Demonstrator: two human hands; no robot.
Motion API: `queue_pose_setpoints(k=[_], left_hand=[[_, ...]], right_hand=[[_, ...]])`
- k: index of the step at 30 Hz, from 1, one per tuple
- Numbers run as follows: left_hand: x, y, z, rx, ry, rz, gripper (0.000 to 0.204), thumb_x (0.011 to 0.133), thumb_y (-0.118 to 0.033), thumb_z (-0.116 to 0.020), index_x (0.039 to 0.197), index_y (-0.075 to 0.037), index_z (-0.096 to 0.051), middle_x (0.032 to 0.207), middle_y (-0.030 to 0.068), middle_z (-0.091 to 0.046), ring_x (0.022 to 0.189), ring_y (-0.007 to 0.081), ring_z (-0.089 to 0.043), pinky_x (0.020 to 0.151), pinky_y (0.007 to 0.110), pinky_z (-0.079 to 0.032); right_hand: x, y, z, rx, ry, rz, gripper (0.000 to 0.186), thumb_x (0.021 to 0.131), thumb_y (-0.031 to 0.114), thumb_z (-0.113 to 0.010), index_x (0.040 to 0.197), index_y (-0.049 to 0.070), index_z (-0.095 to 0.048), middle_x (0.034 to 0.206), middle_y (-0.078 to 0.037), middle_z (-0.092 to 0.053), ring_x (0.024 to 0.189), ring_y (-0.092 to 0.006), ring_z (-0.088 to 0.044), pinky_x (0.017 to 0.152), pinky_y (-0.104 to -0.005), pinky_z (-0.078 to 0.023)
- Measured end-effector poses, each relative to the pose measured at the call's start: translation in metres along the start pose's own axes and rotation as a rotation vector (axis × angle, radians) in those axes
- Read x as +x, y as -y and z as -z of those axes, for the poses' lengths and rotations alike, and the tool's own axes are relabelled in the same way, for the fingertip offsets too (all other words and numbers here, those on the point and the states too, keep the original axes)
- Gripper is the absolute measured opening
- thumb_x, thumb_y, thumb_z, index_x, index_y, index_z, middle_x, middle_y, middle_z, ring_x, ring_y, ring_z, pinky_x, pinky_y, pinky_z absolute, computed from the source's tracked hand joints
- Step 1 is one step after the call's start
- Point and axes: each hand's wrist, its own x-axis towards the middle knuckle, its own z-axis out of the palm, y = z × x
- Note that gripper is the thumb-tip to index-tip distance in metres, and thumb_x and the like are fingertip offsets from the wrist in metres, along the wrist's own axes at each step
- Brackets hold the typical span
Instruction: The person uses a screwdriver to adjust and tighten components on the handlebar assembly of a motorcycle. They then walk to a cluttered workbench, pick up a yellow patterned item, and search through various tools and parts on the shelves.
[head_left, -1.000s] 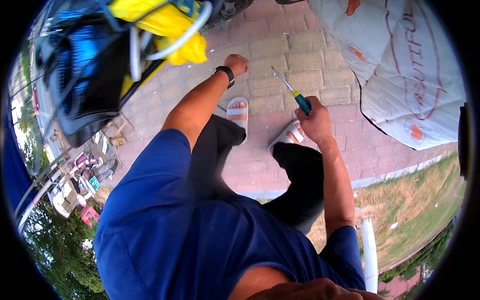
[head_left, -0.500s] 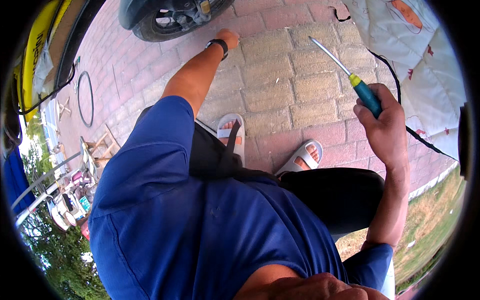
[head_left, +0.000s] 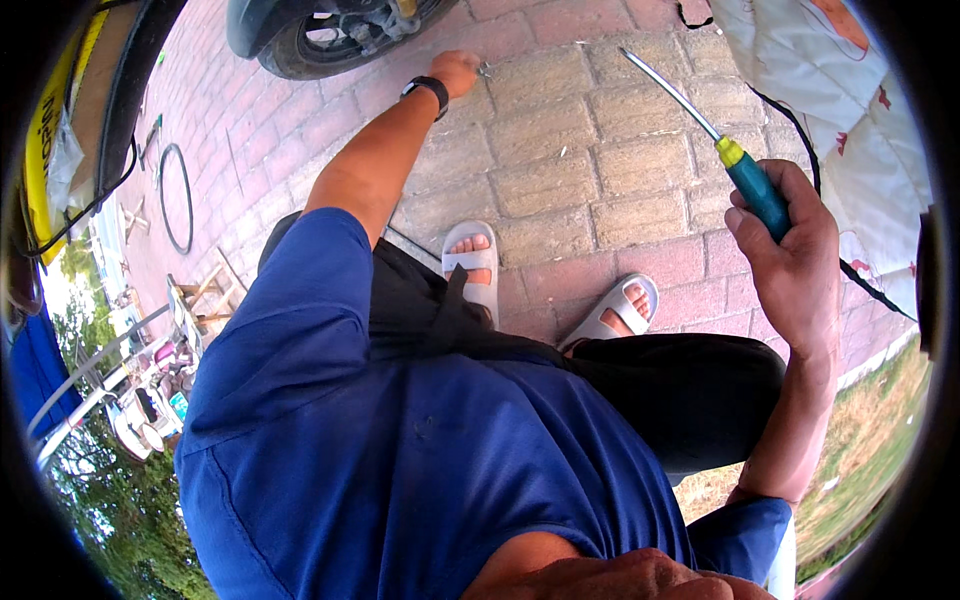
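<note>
My right hand (head_left: 795, 235) grips a screwdriver (head_left: 755, 185) by its teal handle with a yellow collar; its long metal shaft points forward over the paving. My left hand (head_left: 455, 72), below a dark wristband, is closed and reaches down near the paving bricks (head_left: 540, 120). A small metallic bit shows at its fingertips, too small to name. Just beyond that hand is a wheel (head_left: 320, 50) with a dark tyre and dark bodywork around it. My two sandalled feet are on the paving below.
A white printed padded cover (head_left: 810, 70) with black cord is at the right. Yellow and black objects (head_left: 50, 150) line the left edge, near a bicycle tyre or loop (head_left: 178, 200) on the paving, a wooden stool (head_left: 205, 300) and a clutter of items (head_left: 140, 400). Grass lies at lower right.
I have crouched lower, bringing the wheel into view. My left hand moved forward toward the wheel, and my right hand with the screwdriver shifted right. The last half second shows only slight movement.
</note>
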Motion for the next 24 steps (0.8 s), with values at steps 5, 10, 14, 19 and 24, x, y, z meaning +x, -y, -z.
queue_pose_setpoints(k=[5, 10, 14, 19, 24], left_hand=[[0.007, 0.003, 0.005, 0.052, -0.034, 0.000, 0.033, 0.078, -0.009, -0.070, 0.112, -0.009, -0.071, 0.107, 0.0095, -0.073, 0.098, 0.0185, -0.069, 0.085, 0.032, -0.054], [0.015, 0.005, 0.004, 0.018, -0.227, 0.047, 0.020, 0.080, -0.013, -0.068, 0.098, -0.007, -0.073, 0.092, 0.0088, -0.074, 0.090, 0.0216, -0.070, 0.078, 0.036, -0.055], [0.015, 0.003, 0.002, -0.062, -0.305, 0.071, 0.020, 0.083, -0.024, -0.068, 0.086, -0.005, -0.073, 0.079, 0.0121, -0.072, 0.078, 0.0242, -0.071, 0.070, 0.037, -0.054], [-0.029, -0.113, 0.024, 0.032, -0.227, 0.060, 0.037, 0.087, -0.038, -0.066, 0.080, -0.001, -0.070, 0.071, 0.0145, -0.067, 0.068, 0.0269, -0.067, 0.067, 0.038, -0.053], [-0.094, -0.178, 0.024, -0.375, 0.001, 0.125, 0.037, 0.093, -0.035, -0.061, 0.084, 0.000, -0.067, 0.069, 0.0120, -0.065, 0.067, 0.0223, -0.065, 0.063, 0.036, -0.052]], right_hand=[[0.003, 0.005, -0.002, -0.006, 0.001, 0.001, 0.023, 0.080, 0.004, -0.066, 0.101, -0.001, -0.058, 0.070, -0.008, -0.052, 0.064, -0.0141, -0.049, 0.060, -0.0305, -0.042], [0.006, 0.008, -0.002, 0.016, 0.051, -0.031, 0.023, 0.080, 0.002, -0.066, 0.101, -0.001, -0.058, 0.070, -0.007, -0.051, 0.064, -0.0142, -0.049, 0.060, -0.0301, -0.042], [0.012, 0.014, -0.006, 0.035, 0.085, -0.086, 0.028, 0.080, 0.003, -0.068, 0.106, -0.001, -0.058, 0.070, -0.008, -0.051, 0.064, -0.0143, -0.049, 0.060, -0.0303, -0.044], [0.007, 0.025, -0.019, 0.100, 0.097, -0.123, 0.029, 0.086, 0.012, -0.068, 0.111, -0.001, -0.059, 0.067, -0.009, -0.055, 0.061, -0.0156, -0.051, 0.059, -0.0303, -0.046], [-0.002, 0.021, -0.040, 0.115, 0.114, -0.134, 0.032, 0.091, 0.018, -0.065, 0.116, 0.000, -0.059, 0.068, -0.016, -0.060, 0.062, -0.0270, -0.064, 0.060, -0.0361, -0.050]])
